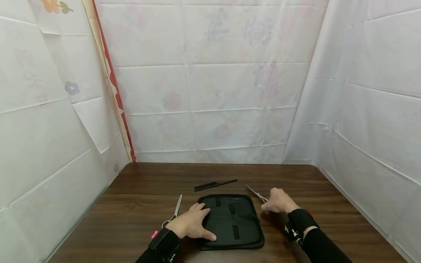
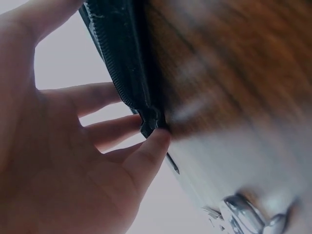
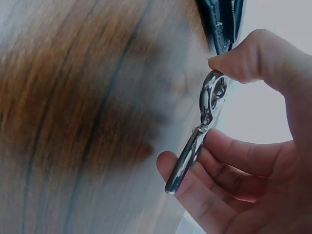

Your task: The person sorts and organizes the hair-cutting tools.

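A black zip case lies flat and opened out on the table, with small elastic loops on its inner face. My left hand rests on the case's left side, fingers spread over the edge and thumb near the front corner. To the right of the case, my right hand holds a pair of silver scissors by the handles, the blades pointing away to the upper left. The thumb meets one ring and the curled fingers lie along the finger rest.
A second pair of silver scissors lies left of the case, beside my left hand. Behind the case is a black tail comb. White sheeting walls the dark wooden table at the back and sides.
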`<state>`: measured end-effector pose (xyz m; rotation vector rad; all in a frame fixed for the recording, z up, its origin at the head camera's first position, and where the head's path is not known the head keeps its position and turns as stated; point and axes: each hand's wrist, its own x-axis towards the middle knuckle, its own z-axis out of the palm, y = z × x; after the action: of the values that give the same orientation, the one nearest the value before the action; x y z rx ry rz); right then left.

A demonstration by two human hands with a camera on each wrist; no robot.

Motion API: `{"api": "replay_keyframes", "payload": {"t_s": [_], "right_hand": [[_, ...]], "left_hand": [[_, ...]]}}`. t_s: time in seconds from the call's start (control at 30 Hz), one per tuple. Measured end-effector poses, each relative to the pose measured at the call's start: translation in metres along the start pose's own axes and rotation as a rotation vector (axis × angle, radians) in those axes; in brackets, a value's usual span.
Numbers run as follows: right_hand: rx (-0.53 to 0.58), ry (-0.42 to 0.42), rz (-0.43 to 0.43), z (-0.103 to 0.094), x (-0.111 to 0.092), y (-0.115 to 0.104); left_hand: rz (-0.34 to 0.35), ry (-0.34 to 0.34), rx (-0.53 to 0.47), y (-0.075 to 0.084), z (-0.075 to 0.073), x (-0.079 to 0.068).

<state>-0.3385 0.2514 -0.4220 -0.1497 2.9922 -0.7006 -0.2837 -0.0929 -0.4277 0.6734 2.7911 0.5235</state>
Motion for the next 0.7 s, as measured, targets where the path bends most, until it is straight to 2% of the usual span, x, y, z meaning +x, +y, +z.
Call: {"api": "replay_keyframes", "payload": {"t_s": [0.7], "right_hand": [[0.107, 0.064, -0.153, -0.0001, -0.0072, -0.0057]], "left_hand": [[0.027, 0.014, -0.022, -0.0048, 0.0021, 0.0015]]}}
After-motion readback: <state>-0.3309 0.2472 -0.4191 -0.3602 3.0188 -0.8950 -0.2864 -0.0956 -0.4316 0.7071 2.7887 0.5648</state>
